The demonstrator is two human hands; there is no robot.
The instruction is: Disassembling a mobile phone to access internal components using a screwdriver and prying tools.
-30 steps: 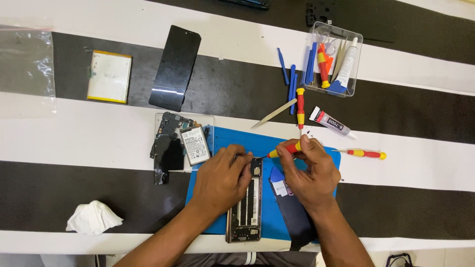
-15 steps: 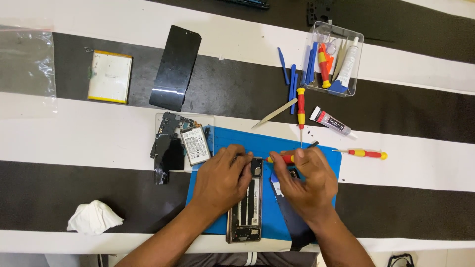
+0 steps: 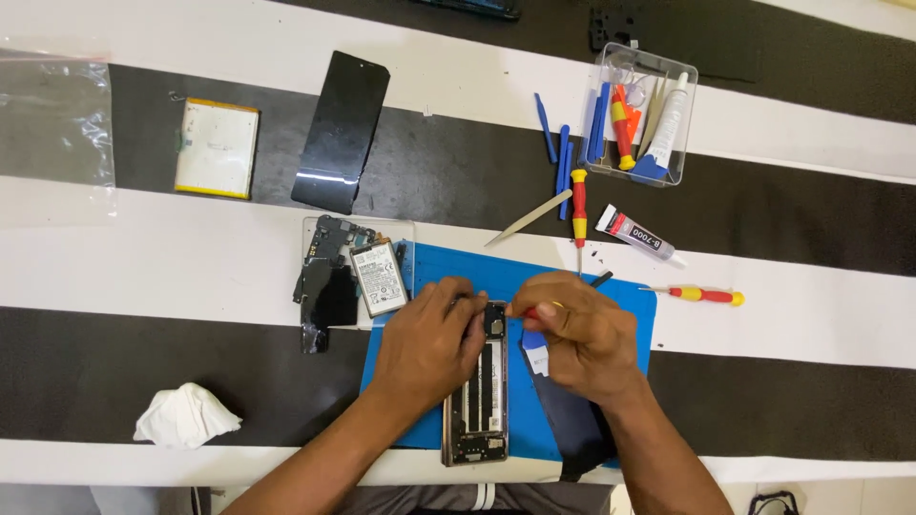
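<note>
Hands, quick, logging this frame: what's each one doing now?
Left hand: fingers pressed on the opened phone, steadying it.
Right hand: closed on a red-and-yellow screwdriver.

A desk (image 3: 143,257) covered in broad black and white stripes filled the frame from upper left to lower right under even, soft light, with a sliver of grey floor (image 3: 95,498) at the lower left.

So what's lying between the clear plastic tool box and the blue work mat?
In the head view, between the clear tool box and the blue mat lie a glue tube, a red-and-yellow screwdriver, blue pry tools and a pale spudger.
</note>
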